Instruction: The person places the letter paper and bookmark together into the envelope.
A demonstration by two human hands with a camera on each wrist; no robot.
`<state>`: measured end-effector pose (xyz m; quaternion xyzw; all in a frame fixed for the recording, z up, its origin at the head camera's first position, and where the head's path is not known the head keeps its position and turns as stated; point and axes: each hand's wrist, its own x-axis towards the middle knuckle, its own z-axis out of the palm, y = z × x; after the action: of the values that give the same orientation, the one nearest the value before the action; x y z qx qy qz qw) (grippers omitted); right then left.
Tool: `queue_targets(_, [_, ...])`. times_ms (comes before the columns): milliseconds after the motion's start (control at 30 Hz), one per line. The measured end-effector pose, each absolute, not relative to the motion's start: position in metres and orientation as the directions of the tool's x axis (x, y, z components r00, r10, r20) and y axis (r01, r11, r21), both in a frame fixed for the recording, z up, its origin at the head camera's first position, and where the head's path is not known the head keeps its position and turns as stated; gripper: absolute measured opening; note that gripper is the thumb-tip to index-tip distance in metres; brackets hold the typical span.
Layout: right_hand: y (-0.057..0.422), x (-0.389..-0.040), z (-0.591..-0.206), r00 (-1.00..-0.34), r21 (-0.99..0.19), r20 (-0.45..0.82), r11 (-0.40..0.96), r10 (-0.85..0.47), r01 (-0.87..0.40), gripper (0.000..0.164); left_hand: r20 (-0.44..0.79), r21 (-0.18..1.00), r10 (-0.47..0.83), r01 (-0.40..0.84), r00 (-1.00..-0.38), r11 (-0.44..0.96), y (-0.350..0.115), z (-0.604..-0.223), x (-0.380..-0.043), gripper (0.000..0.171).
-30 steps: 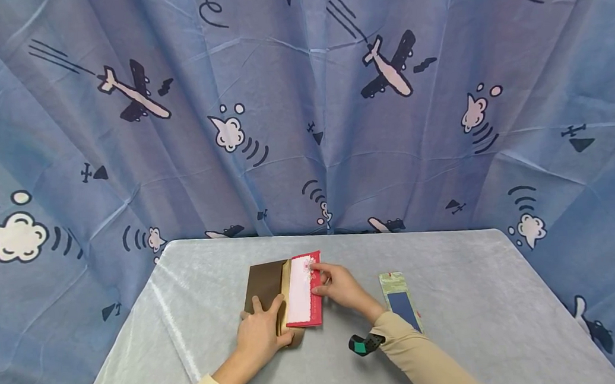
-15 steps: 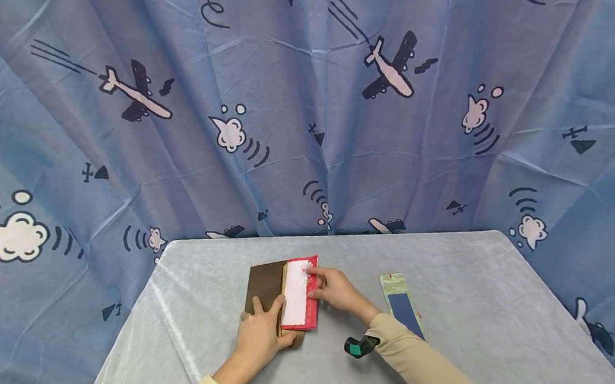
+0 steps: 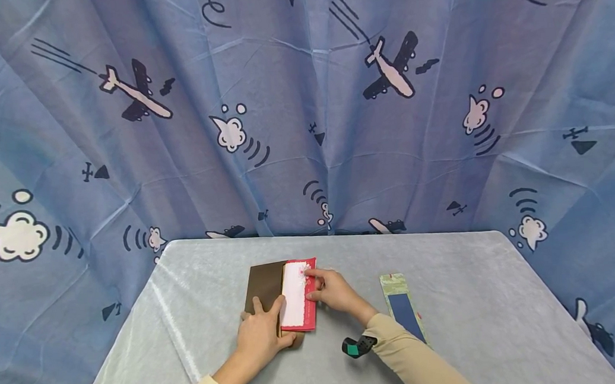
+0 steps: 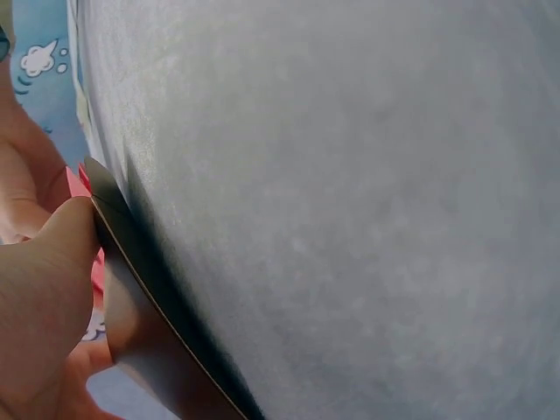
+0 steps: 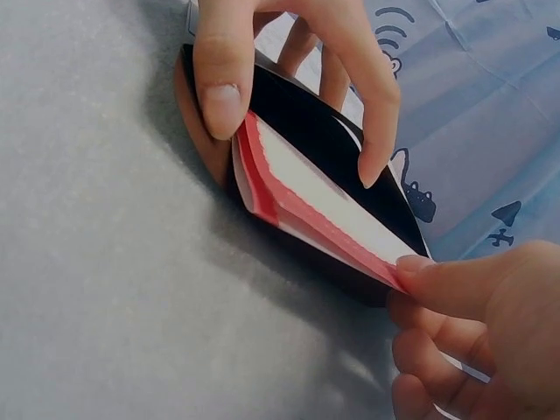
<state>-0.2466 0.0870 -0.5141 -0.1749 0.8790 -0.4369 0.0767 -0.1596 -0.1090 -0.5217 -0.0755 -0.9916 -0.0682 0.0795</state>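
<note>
Here, red card (image 3: 295, 297) between hands (image 3: 259, 336) (image 3: 336, 291), layers (image 5: 306, 215) clear only at right wrist

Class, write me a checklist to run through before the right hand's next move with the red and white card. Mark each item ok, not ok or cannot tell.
1. Left hand grips the brown holder: ok.
2. Right hand pinches the outer edge of the red and white card: ok.
3. Holder open: ok; the right wrist view shows its dark inside.
4. Card wholly inside the holder: not ok; its red edge and much of its white face show.
5. Card's hidden inner edge free of snags: cannot tell.
6. Green and blue strip apart from the holder: ok; it lies to the right on the table.
</note>
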Motion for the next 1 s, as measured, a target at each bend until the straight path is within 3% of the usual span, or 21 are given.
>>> queue_targets(1000, [0.0799,-0.2529,-0.5179,-0.915,-0.787,0.000,0.564,-0.404,-0.250,0.055,0.176,0.099,0.148,0.167,-0.973,0.981,-0.1084,-0.5198,-0.1591,0.080])
